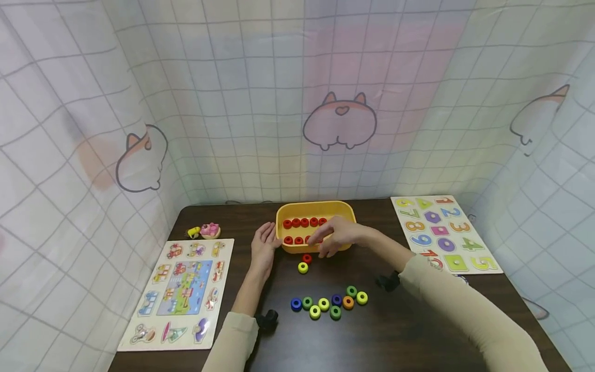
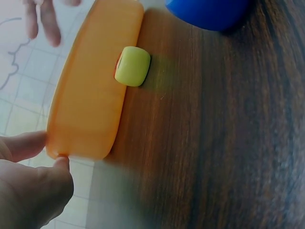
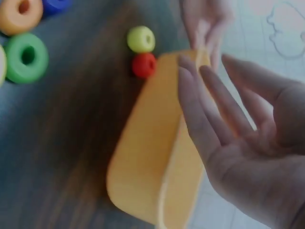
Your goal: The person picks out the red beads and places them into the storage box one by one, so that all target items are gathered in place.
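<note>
A yellow tray stands at the back of the table with several red beads in two rows inside. My left hand pinches the tray's left end, thumb at the rim and fingers along the outside. Over the tray's front right side hovers my right hand, fingers loosely extended and nothing between them in the right wrist view; it hides part of the front row. A red bead lies just in front of the tray, with a yellow bead beside it.
Several blue, green, yellow, purple and orange beads lie mid-table, nearer me. A vehicle puzzle board is at left, with small pink and yellow toys behind it. A number puzzle board sits at right. Grid-patterned curtains surround the table.
</note>
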`<state>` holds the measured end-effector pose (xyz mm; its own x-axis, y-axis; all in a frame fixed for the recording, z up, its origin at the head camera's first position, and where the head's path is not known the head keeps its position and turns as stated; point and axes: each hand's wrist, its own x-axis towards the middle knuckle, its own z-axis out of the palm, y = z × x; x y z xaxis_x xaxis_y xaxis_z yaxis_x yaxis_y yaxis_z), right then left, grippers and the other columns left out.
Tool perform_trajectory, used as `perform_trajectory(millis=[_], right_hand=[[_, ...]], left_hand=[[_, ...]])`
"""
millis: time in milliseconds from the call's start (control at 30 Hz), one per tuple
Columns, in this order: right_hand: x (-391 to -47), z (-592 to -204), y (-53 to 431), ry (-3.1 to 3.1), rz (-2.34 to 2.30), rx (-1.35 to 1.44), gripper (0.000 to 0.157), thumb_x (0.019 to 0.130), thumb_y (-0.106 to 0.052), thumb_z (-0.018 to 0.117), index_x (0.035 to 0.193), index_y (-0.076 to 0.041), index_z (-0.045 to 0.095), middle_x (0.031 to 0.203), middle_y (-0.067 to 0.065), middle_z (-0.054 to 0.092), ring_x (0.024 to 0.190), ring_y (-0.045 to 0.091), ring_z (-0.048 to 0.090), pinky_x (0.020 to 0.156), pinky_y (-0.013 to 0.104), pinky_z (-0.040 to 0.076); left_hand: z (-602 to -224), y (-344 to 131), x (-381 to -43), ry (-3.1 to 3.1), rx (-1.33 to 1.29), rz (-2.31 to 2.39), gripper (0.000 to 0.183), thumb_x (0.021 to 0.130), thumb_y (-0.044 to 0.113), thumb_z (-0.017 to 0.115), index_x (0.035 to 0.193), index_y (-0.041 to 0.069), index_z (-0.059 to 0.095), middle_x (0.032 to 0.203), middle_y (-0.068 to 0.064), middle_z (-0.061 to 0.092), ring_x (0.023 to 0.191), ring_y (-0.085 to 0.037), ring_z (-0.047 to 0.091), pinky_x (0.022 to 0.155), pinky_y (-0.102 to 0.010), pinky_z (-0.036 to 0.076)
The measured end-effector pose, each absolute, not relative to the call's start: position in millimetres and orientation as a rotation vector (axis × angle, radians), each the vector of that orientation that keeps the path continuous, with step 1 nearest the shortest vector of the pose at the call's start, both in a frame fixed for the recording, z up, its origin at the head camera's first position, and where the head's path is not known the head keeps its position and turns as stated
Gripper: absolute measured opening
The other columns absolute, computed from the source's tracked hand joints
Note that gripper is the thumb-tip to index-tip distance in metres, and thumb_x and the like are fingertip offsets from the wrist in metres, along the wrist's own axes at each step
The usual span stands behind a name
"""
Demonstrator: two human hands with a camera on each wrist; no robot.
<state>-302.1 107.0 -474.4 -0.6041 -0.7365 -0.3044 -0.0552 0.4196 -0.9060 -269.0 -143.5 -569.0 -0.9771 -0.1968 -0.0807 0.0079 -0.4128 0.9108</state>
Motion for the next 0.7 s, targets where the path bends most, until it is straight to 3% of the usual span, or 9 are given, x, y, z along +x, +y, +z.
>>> perform_trajectory(millis=[133, 400, 467, 633, 700], right_hand=[[-288, -488, 104, 1.89, -1.074, -0.746, 0.042, 0.089, -0.001, 0.067, 0.131, -0.006, 0.062, 0.136, 0.023, 0.054, 0.096, 0.038, 0.068, 0.084, 0.051, 0.057], [-279, -514, 101, 1.892, -0.934, -0.877, 0.065, 0.089, -0.001, 0.066, 0.148, -0.015, 0.042, 0.148, 0.016, 0.042, 0.114, 0.032, 0.062, 0.088, 0.033, 0.057], [-278, -517, 101, 1.906, -0.958, -0.89, 0.064, 0.089, 0.0, 0.066, 0.148, -0.013, 0.043, 0.147, 0.015, 0.043, 0.106, 0.032, 0.064, 0.084, 0.034, 0.058], [-275, -520, 104, 1.923, -1.027, -0.78, 0.049, 0.09, 0.002, 0.063, 0.138, -0.007, 0.054, 0.129, 0.02, 0.057, 0.09, 0.035, 0.068, 0.08, 0.049, 0.059], [-273, -522, 106, 1.909, -1.048, -0.699, 0.043, 0.091, 0.002, 0.062, 0.133, -0.006, 0.058, 0.125, 0.02, 0.061, 0.091, 0.038, 0.069, 0.08, 0.054, 0.057]], left_hand=[[-569, -143, -269, -1.612, 0.265, -2.535, 0.069, 0.084, -0.023, 0.054, 0.144, 0.002, 0.034, 0.151, -0.019, 0.036, 0.14, -0.024, 0.037, 0.114, -0.037, 0.033], [-570, -142, -268, -1.617, 0.252, -2.54, 0.07, 0.084, -0.023, 0.054, 0.146, -0.001, 0.03, 0.151, -0.02, 0.035, 0.142, -0.025, 0.035, 0.114, -0.038, 0.032], [-570, -142, -268, -1.623, 0.26, -2.532, 0.07, 0.084, -0.022, 0.054, 0.146, 0.0, 0.031, 0.151, -0.019, 0.036, 0.141, -0.025, 0.036, 0.114, -0.037, 0.033], [-569, -142, -268, -1.618, 0.271, -2.526, 0.069, 0.083, -0.023, 0.054, 0.144, 0.002, 0.034, 0.149, -0.017, 0.038, 0.141, -0.024, 0.037, 0.114, -0.038, 0.033], [-569, -142, -268, -1.62, 0.278, -2.526, 0.069, 0.083, -0.024, 0.054, 0.143, 0.004, 0.036, 0.149, -0.016, 0.038, 0.14, -0.023, 0.038, 0.114, -0.037, 0.034]])
